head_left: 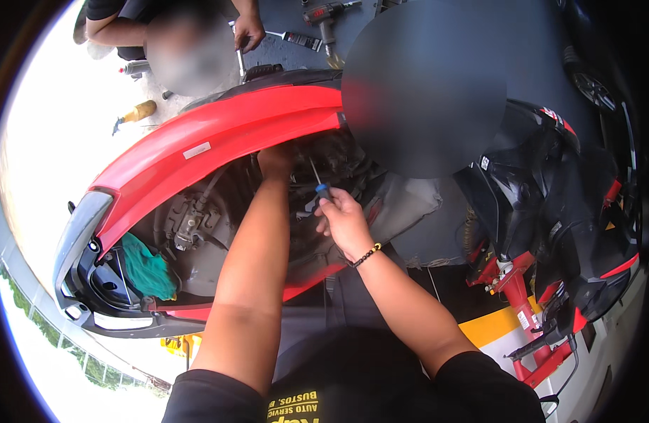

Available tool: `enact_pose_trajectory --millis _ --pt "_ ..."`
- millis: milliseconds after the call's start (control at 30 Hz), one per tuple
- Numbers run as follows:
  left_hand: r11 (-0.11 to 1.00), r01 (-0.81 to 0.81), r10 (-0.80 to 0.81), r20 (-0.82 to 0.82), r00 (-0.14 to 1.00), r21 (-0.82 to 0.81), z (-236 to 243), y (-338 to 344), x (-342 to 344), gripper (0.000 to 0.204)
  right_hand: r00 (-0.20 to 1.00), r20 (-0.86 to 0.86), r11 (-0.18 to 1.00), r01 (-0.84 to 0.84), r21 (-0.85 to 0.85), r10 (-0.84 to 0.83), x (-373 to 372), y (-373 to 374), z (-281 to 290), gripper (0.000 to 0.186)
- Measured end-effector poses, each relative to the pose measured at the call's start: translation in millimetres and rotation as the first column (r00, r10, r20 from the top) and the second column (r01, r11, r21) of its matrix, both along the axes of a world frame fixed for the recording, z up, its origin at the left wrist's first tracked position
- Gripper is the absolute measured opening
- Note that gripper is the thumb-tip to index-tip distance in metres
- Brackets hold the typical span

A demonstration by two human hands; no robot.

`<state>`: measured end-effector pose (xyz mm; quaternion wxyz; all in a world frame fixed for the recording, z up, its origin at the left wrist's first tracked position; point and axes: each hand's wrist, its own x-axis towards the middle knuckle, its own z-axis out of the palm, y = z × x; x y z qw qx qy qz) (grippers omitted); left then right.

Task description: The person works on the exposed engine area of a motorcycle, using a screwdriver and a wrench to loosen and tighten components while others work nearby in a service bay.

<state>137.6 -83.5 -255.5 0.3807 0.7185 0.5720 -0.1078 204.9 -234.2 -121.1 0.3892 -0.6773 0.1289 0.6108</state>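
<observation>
My right hand [344,220] is closed round the blue and dark handle of a screwdriver [323,190]. Its thin metal shaft points away from me into the open compartment of a red vehicle body [219,123]. My left arm reaches into the same compartment, left of the screwdriver. In the shadow there, my left hand [274,163] is among dark mechanical parts, and its fingers are hidden. A grey metal unit with fittings [190,222] sits in the compartment left of my left forearm. At the left end, a green cloth [147,266] lies beside the lamp housing.
Across the vehicle, another person's hand [249,32] is at a metal rod. An impact wrench [326,25], a black tube [302,41] and a yellowish bottle [137,113] lie beyond. On the right are black motorcycle parts [536,183] and a red stand [518,299]. A blurred patch hides the upper middle.
</observation>
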Motion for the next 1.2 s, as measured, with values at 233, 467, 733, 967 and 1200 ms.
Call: enact_pose_trajectory --millis 233,467,733,967,1200 --pt "0.226 -0.514 0.882 -0.050 0.468 -0.828 110.6 -92.1 -11.9 0.028 0.829 0.484 0.779 -0.491 0.391 0.279 20.4 -41.8 55.9 0.038" --pt "0.924 0.011 0.126 0.334 0.934 -0.381 140.1 -131.0 -31.3 0.023 0.102 0.995 -0.035 -0.994 0.102 0.000 -66.1 122.9 119.9 0.034" --pt "0.953 0.064 0.058 0.385 0.921 -0.296 142.6 -124.8 -34.7 0.024 0.050 0.978 -0.025 -0.999 0.046 -0.201 -164.3 179.3 99.8 0.028" --pt "0.961 0.224 -0.139 0.414 0.899 -0.162 150.1 -127.1 -39.9 0.023 0.151 0.971 -0.019 -0.988 0.150 -0.184 -168.7 169.7 93.3 0.025" --pt "0.801 0.598 -0.570 0.283 0.772 -0.017 200.1 -132.5 -56.2 0.025 0.181 0.971 0.166 -0.964 0.206 -0.153 -71.6 78.2 114.1 0.025"
